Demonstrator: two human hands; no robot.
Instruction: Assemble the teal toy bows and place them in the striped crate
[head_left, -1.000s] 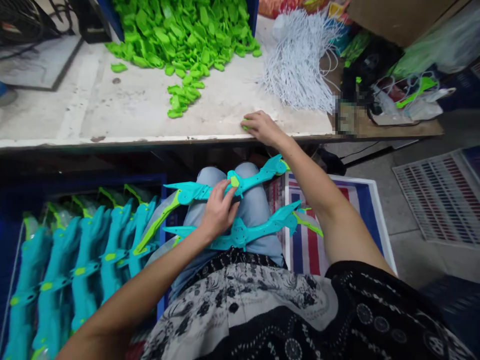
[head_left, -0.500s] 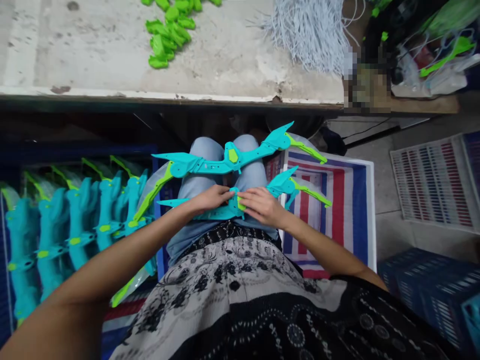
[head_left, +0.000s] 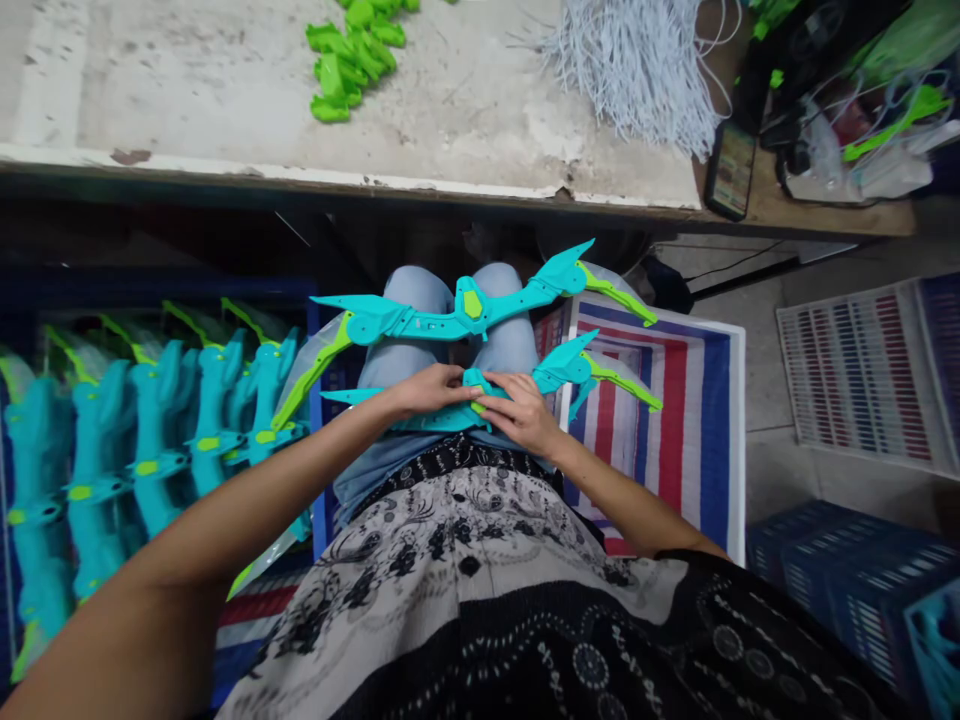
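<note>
Two turquoise toy bows with lime-green limb pieces lie across my lap. The nearer toy bow (head_left: 559,368) is in both of my hands, held at its middle. My left hand (head_left: 433,391) is closed on the left side of its grip, thumb against a small green piece (head_left: 478,394) at the centre. From the other side, my right hand (head_left: 523,412) has its fingers bent around the same spot, pressed close to the green piece. My fingers partly cover that piece. The farther toy bow (head_left: 510,308) rests over my knees, untouched, its green centre piece fully visible.
A blue crate (head_left: 321,500) at left holds several similar bows (head_left: 157,440). A white crate (head_left: 739,430) with striped lining stands at right. On the worktable (head_left: 225,110) are green pieces (head_left: 352,60), white strings (head_left: 637,80) and a phone (head_left: 731,170). Dark blue crates (head_left: 840,570) sit lower right.
My left thumb now lies across the green piece at the bow's centre, and the right fingers have shifted around it. The view has moved slightly; both bows stay on my lap.
</note>
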